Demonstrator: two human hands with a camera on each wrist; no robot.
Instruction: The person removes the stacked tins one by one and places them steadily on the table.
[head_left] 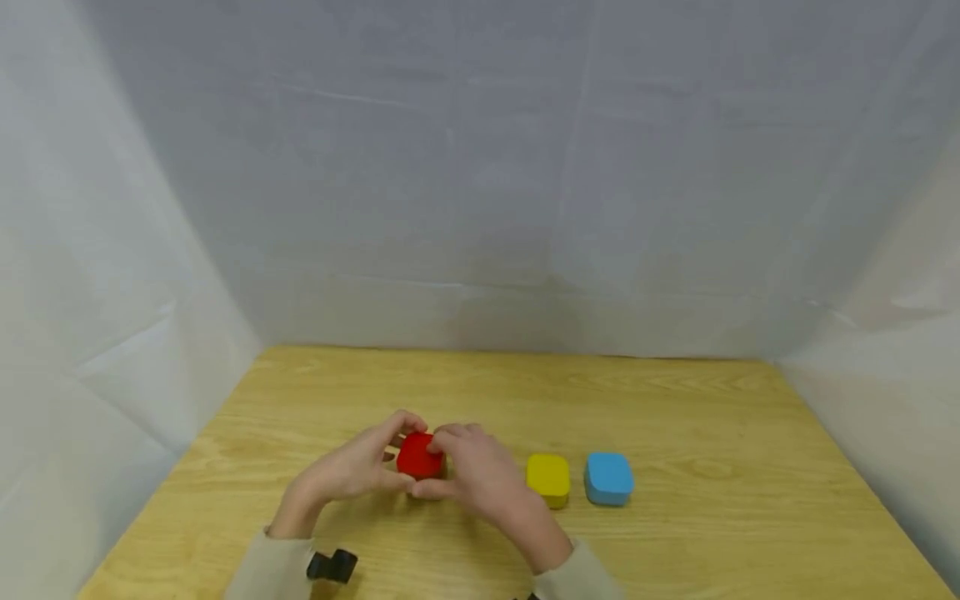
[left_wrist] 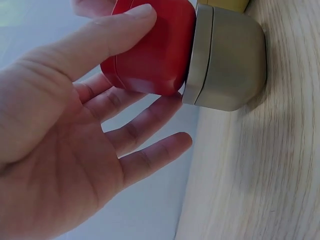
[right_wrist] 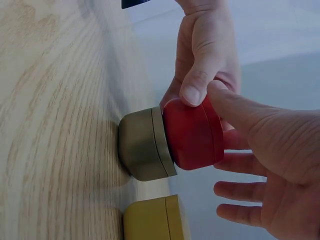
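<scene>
White sheeting is hanging on three sides, and I'm working at a light wooden table with three small rounded containers in a row near my edge.

Risk, as I'm judging it: the red lid is sitting tilted on its grey base, one edge lifted and the other down. If I'm pulling or pressing unevenly it could bind, pop off and slip out of my fingers, or drag the base sideways. The yellow container is sitting just beside the base, so a skid could knock it. The blue container is sitting further right, just past the yellow one.

Hands:
- Left hand: thumb is pressing on the lid's near edge, fingers are lying fairly straight behind the lid; loose pinch, palm open.
- Right hand: thumb is lying along the lid's side, the remaining fingers are spreading out; I can't tell if they're touching the far side.

Both hands are gripping only the lid; the base is resting on the table, unheld.
</scene>
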